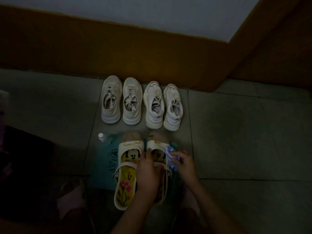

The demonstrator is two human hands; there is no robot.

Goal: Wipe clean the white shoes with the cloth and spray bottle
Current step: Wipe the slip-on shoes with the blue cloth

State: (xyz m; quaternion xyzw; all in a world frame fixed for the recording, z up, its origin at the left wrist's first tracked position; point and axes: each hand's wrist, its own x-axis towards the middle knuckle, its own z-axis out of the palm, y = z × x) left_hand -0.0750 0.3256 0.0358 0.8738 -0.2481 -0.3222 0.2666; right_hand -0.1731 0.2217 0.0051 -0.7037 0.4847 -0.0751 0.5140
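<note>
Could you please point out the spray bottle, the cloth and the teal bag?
Clear plastic spray bottle (105, 140): head view, clear body.
Blue-and-white cloth (169, 153): head view, bunched middle.
Teal printed bag (103, 159): head view, left part.

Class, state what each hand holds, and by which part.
The right hand pinches the cloth at its near end; the left hand grips the cartoon-print shoe by its inner side wall.

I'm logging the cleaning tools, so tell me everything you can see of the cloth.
The cloth is blue-and-white patterned, soft-looking fabric, bunched into a wad. The right hand grips it, covering its lower part, and holds it against the outer side of the cream slip-on shoe. Dim light hides finer detail.
</note>
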